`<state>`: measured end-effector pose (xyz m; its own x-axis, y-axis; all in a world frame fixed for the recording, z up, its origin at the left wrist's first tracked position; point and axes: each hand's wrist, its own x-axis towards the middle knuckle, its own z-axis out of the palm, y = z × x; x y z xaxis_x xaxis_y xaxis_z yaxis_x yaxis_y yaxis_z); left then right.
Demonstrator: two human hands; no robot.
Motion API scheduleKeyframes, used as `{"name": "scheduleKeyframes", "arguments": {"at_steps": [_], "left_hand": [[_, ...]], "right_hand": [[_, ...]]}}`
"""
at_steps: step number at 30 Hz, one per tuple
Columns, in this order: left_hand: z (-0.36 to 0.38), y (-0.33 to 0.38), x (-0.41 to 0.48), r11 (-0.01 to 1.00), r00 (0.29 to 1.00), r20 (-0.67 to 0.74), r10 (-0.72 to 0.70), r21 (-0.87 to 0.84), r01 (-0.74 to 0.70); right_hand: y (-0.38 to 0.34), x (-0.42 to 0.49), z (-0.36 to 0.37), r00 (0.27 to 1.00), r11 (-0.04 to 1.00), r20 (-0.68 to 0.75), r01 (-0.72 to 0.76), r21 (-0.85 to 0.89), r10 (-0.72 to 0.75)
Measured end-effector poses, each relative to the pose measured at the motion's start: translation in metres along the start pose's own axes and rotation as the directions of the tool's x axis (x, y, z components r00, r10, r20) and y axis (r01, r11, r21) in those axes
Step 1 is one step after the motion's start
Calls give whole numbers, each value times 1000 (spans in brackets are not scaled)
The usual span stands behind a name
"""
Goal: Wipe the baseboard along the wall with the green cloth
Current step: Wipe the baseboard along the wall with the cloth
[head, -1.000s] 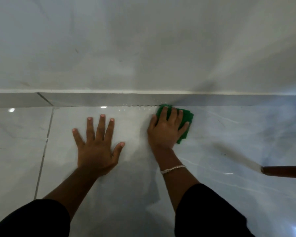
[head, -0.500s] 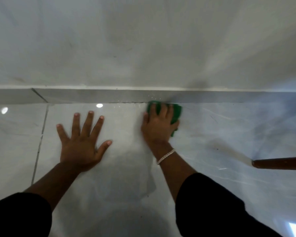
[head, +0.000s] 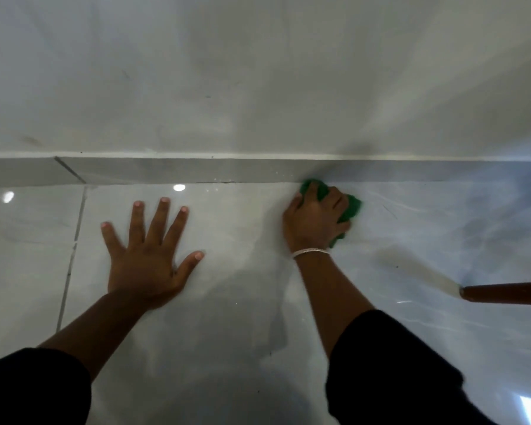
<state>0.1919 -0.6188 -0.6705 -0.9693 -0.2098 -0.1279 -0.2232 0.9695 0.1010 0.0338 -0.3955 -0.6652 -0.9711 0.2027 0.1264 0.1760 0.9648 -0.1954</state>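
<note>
A grey baseboard point(head: 172, 170) runs left to right across the view, under a pale wall. My right hand point(head: 314, 219) is curled over a bunched green cloth point(head: 351, 207) on the glossy floor, and the cloth's far edge touches the foot of the baseboard. Most of the cloth is hidden under my fingers. My left hand point(head: 149, 250) lies flat on the floor tile with its fingers spread, well left of the cloth and a short way from the baseboard.
A brown wooden pole or furniture leg point(head: 503, 294) reaches in from the right edge, close to the floor. A grout line point(head: 71, 256) runs down the floor at the left. The baseboard has a joint point(head: 69, 170) near its left end.
My right hand went from lying flat on the cloth to gripping it bunched, and the cloth stayed at the foot of the baseboard. My left hand stays flat on the floor.
</note>
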Motion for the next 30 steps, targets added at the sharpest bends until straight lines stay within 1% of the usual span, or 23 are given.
{"name": "scheduleKeyframes", "arguments": {"at_steps": [1,4,6,7,8,9,11,12,15,16,18,20,22,24,25,26,27,30], "left_hand": [[1,0,0,1000,1000,-2,2,1,-2],[1,0,-1,1000,1000,2,-8,1,8],[-1,-1,0,1000,1000,8,-3,-7,3],[-2,-4,0,1000,1000,15,8,-9,-8],[-3,-9,-1,1000,1000,21,18,-12,-17],[-5,-14,-2,1000,999,22,25,-12,-24],[-7,-21,-6,1000,1000,13,27,-14,-27],[-8,-22,-7,1000,1000,10,25,-14,-25],[-7,-22,-5,1000,999,20,28,4,-28],[-6,-22,-5,999,999,21,31,12,-31],[-6,-22,-3,999,999,31,30,19,-31],[-5,-24,-1,999,999,35,22,26,-22],[-5,-24,-5,1000,999,38,11,29,-12],[-6,-24,-3,1000,1000,26,1,19,-2],[-6,-23,-2,1000,999,34,-5,11,5],[-7,-23,-2,1000,999,39,-17,8,17],[-7,-24,-3,1000,999,37,-29,3,29],[-5,-24,-5,999,999,27,-43,-6,43]], "right_hand": [[-16,-12,1,999,999,-1,44,0,-44],[-48,-46,2,957,958,46,287,27,-288],[-43,-39,-3,919,920,48,389,44,-391],[-30,-29,-5,909,909,33,415,36,-416],[-14,-16,-7,908,908,22,418,21,-419],[6,0,-9,921,921,31,389,3,-389],[38,24,-17,961,966,114,256,-27,-252],[44,29,-20,975,981,126,189,-49,-181],[15,12,-15,997,997,82,7,-82,0],[-5,-1,-13,998,998,64,8,-68,-3],[-51,-36,-9,989,990,57,135,-35,-133],[-97,-72,-3,953,958,105,279,59,-284],[-131,-97,-5,901,914,170,379,144,-400],[-132,-93,-4,864,874,140,467,136,-484],[-119,-83,-1,857,859,80,499,115,-509],[-100,-70,2,858,857,42,507,93,-513],[-78,-57,3,878,876,26,476,80,-479],[-21,-23,0,953,954,18,301,22,-301]]}}
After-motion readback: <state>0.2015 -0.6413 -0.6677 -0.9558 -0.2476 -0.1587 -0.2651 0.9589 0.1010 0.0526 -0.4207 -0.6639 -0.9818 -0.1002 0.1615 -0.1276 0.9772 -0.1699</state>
